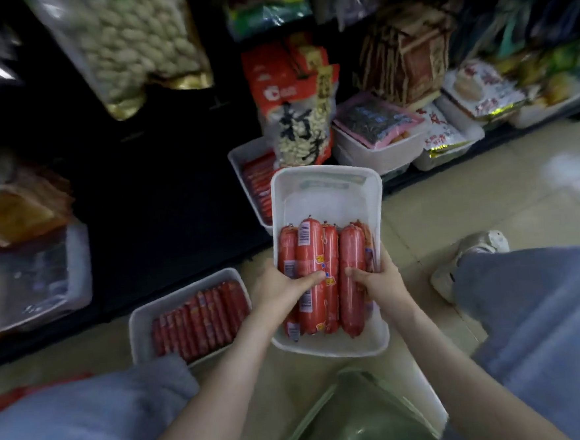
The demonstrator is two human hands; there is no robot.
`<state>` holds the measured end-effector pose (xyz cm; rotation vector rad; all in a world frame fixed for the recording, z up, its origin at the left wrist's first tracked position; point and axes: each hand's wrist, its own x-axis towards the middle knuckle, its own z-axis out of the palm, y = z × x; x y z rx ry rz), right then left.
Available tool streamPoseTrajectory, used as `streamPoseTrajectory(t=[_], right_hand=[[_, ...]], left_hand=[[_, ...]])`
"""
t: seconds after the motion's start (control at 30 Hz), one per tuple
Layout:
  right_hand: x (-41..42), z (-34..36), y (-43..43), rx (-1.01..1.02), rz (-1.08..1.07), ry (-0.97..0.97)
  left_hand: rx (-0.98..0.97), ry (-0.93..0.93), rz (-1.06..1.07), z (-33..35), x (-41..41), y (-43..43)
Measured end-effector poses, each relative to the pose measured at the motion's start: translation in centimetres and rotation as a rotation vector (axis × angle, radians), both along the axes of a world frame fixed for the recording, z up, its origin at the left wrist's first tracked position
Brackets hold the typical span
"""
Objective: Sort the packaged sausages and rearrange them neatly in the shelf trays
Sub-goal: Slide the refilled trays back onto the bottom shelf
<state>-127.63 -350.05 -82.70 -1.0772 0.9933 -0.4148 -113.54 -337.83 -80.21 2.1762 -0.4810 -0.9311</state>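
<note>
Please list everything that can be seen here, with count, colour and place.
white foam tray: one, white, held in both hands, far half bare
thick red packaged sausages: about five, red, near half of that tray
second white tray: one, white, floor, left
thin red sausages: many, red, in the second tray
third white tray: one, white, behind, partly hidden
red-and-white bag of pale beans: one, standing on the third tray
white shoe: one, floor, right
hands: two, left hand and right hand grip the held tray's sides, thumbs on sausages

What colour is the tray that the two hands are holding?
White. The tray shows best in the head view, held by the left hand and right hand.
</note>
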Motion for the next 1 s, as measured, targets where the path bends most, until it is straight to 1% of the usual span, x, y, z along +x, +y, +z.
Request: streamPoseTrajectory(t=[0.1, 0.2, 0.3, 0.4, 0.53, 0.7, 0.83, 1.0], right_hand=[[2.9, 3.5, 4.0, -0.064, 0.118, -0.017], [6.6, 5.5, 7.3, -0.04, 0.225, -0.043], [11.0, 5.7, 9.2, -0.008, 0.347, -0.04], [15.8, 4.6, 10.1, 0.033, 0.464, 0.004], [23.0, 2.6, 10.0, 0.11, 0.567, 0.076], [32.6, -0.2, 8.9, 0.178, 0.645, 0.121], [38.4, -2.7, 7.8, 0.139, 0.666, 0.123], [42.5, -5.0, 6.4, 0.129, 0.688, 0.119]], left_hand=[[-0.057, -0.034, 0.126, 2.2, 1.3, 5.7], [-0.079, -0.074, 0.22, 4.0, 3.4, 10.3], [-0.096, -0.101, 0.317, 4.8, 5.9, 13.6], [-0.067, -0.081, 0.418, 4.2, 9.0, 15.5], [-0.009, -0.04, 0.532, 2.5, 14.4, 16.2], [0.025, -0.015, 0.594, -1.0, 22.7, 15.5], [0.016, -0.013, 0.601, -3.6, 28.1, 14.5], [-0.037, 0.021, 0.616, -6.4, 32.6, 13.4]])
